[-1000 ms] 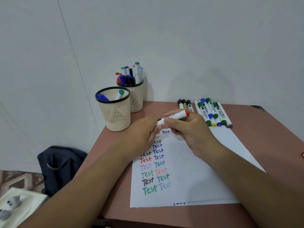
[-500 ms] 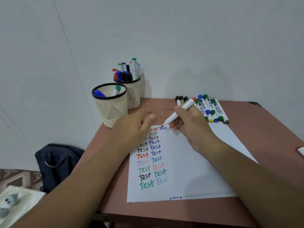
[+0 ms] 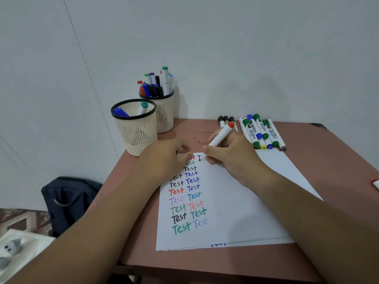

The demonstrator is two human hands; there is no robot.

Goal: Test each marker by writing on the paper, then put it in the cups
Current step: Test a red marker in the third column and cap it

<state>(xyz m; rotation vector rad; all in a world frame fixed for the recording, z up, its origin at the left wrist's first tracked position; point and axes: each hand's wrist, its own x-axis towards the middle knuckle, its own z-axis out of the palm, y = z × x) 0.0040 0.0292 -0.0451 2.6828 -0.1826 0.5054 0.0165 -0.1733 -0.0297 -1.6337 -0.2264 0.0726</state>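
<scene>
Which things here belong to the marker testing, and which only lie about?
Belong to the job:
red marker in the right hand
paper
front cup, back cup
row of untested markers

Just lying about:
dark bag
white cloth

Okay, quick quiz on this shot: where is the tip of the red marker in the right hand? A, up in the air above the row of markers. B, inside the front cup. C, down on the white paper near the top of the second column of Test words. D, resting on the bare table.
C: the right hand holds the red marker slanted, its tip down on the paper beside a blue T.
</scene>
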